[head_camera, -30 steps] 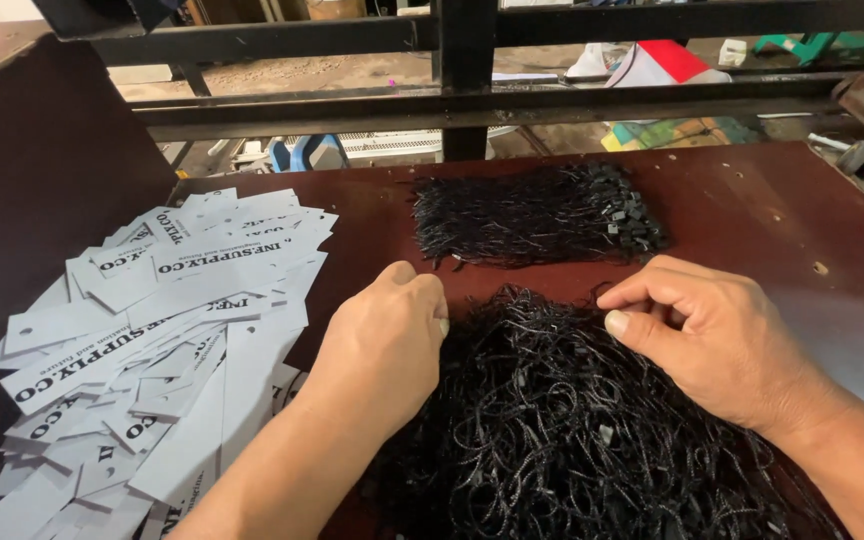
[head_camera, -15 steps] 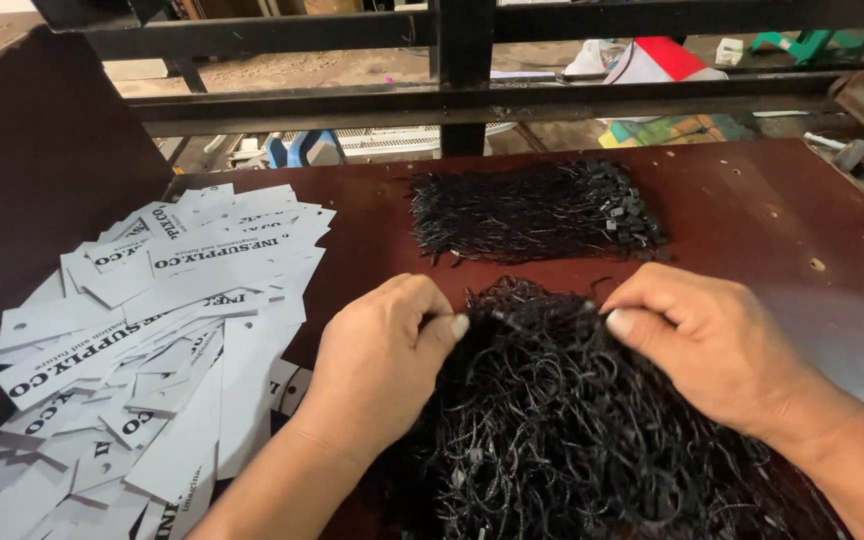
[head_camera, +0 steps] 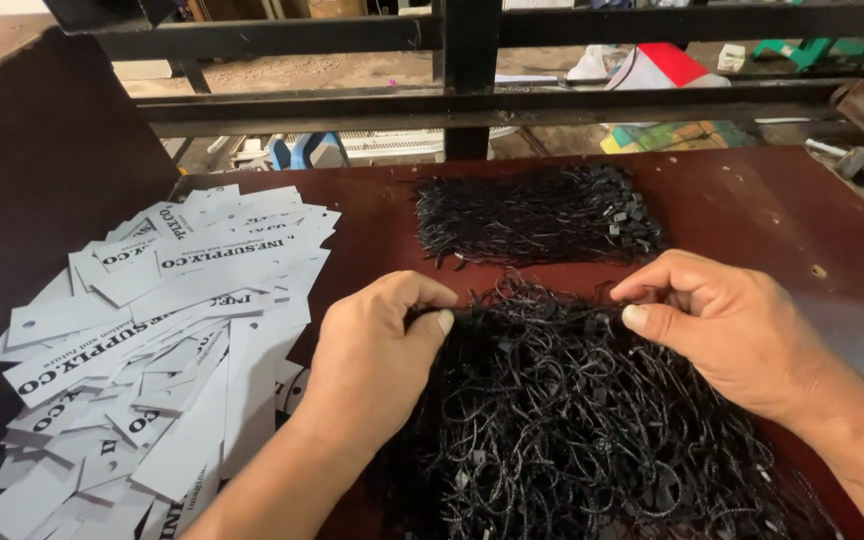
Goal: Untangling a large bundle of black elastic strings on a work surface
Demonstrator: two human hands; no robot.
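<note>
A big tangled heap of black string loops (head_camera: 572, 420) lies on the dark red table (head_camera: 752, 210) in front of me. My left hand (head_camera: 377, 350) pinches strands at the heap's upper left edge, thumb against fingers. At the upper right edge my right hand (head_camera: 722, 320) pinches strands the same way. A neater, flat bundle of black strings (head_camera: 537, 215) lies further back on the table, apart from both hands.
A spread pile of white printed paper tags (head_camera: 142, 340) covers the left part of the table. A dark board (head_camera: 42, 170) stands at the far left. Black metal rails (head_camera: 472, 60) run behind the table, with clutter on the floor beyond.
Both hands have shifted slightly along the top edge of the tangled heap, still pinching strands. The view has tilted a little.
</note>
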